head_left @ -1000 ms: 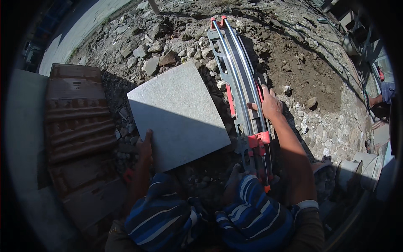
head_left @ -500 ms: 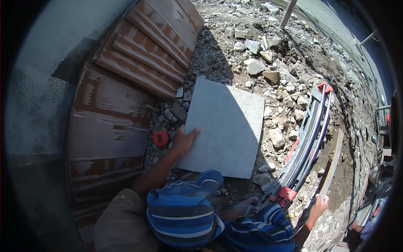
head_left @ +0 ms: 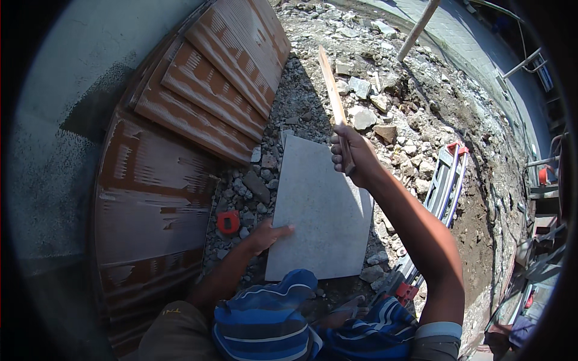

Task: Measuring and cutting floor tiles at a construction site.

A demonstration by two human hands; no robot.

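A square grey tile (head_left: 319, 222) lies tilted in front of me, mostly in shadow. My left hand (head_left: 265, 236) grips its left edge, thumb on the face; the other fingers are partly hidden. Over the tile's upper right part, my right hand (head_left: 360, 155) is closed round a thin wooden strip (head_left: 332, 90). Most of the strip sticks out beyond the fist, away from me, and a short end shows below it. Left of the tile, a red tape measure (head_left: 229, 222) rests on the rubble.
Large tiles with brown, mortar-streaked backs (head_left: 217, 78) lean against the wall (head_left: 54, 180) at left. Beyond my right forearm lies a long tile cutter (head_left: 447, 174) with red ends. Broken stones (head_left: 363, 118) cover the ground, and a post (head_left: 418, 30) stands at the far side.
My right hand has brought the wooden strip from beside the tile cutter leftward over the tile. The tile now tilts more, its near edge closer to me. My left hand still grips it.
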